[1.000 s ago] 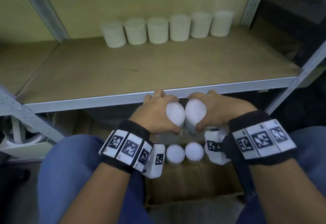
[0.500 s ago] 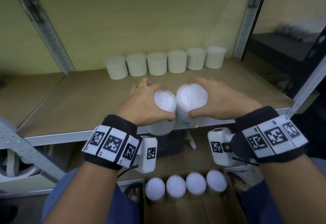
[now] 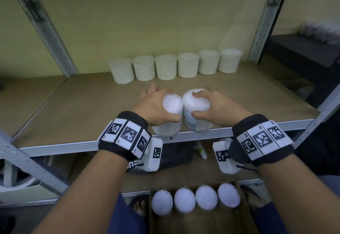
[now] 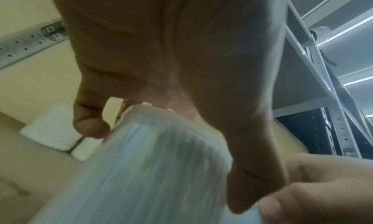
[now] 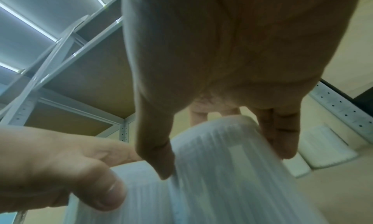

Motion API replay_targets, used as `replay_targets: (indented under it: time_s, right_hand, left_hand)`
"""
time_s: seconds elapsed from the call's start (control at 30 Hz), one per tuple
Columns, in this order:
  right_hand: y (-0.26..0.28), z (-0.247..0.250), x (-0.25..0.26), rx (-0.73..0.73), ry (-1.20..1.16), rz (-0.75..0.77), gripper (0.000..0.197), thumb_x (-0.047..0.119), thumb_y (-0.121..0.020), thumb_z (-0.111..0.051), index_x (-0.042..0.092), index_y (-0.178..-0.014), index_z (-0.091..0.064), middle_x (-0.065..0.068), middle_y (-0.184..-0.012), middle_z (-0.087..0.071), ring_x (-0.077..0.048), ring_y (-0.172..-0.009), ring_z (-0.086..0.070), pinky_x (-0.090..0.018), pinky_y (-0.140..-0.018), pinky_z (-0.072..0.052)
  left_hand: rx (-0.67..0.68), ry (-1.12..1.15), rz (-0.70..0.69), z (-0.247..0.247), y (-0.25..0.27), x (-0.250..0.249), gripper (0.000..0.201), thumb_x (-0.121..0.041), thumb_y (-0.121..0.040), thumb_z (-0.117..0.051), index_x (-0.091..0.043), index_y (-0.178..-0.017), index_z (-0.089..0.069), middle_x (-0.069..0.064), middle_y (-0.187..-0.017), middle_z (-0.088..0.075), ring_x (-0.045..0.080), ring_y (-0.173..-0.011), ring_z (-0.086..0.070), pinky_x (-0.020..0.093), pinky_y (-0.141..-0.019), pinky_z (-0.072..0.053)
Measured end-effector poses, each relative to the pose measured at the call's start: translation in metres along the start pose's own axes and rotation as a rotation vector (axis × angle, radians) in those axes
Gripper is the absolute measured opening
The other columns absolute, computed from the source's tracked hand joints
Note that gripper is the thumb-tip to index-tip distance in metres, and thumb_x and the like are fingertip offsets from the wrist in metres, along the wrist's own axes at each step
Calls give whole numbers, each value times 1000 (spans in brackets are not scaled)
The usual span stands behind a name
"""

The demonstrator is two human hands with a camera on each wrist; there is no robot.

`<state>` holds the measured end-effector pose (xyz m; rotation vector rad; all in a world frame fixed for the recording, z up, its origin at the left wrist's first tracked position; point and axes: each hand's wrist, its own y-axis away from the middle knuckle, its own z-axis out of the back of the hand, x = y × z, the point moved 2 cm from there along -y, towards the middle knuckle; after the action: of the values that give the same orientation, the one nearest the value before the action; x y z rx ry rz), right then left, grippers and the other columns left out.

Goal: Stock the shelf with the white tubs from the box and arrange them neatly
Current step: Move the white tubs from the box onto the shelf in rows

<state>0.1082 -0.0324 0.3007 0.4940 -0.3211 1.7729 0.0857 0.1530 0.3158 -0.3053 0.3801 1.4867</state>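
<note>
My left hand (image 3: pixel 156 104) grips a white ribbed tub (image 3: pixel 172 104) from above, and my right hand (image 3: pixel 211 106) grips a second white tub (image 3: pixel 196 101) with a barcode label on its side. The two tubs touch side by side over the front part of the brown shelf board (image 3: pixel 88 104). Whether they rest on it I cannot tell. In the left wrist view the tub (image 4: pixel 145 163) is blurred under my curled fingers (image 4: pixel 90 125). The right wrist view has its tub (image 5: pixel 232 163) between thumb and fingers (image 5: pixel 280 136). Several tubs (image 3: pixel 174 66) stand in a row at the shelf's back.
A cardboard box (image 3: pixel 230 221) below holds a row of several white tubs (image 3: pixel 196 198). The grey metal shelf edge (image 3: pixel 73 145) and slanted uprights (image 3: pixel 42 25) frame the bay. A dark bag (image 3: pixel 176 152) lies on the lower level. Bare board lies left and right of my hands.
Both hands have lifted the two tubs from in front of the shelf edge up and forward over the shelf board. The box below has come more into view.
</note>
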Motion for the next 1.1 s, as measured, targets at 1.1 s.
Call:
replay_targets:
  time_s: [1.1]
  right_hand:
    - [27,14,-4,-234,293,68,45,35,-90,-55,33,-134,-50,6,-132,-50,-22,-121,-34,-38,-99,-35]
  left_hand:
    - [-192,-39,-193,-5,21,-7,32,-20,-90,-58,-22,-122,-61,-4,-129,-55,16,-127,-43,24,-102,-32]
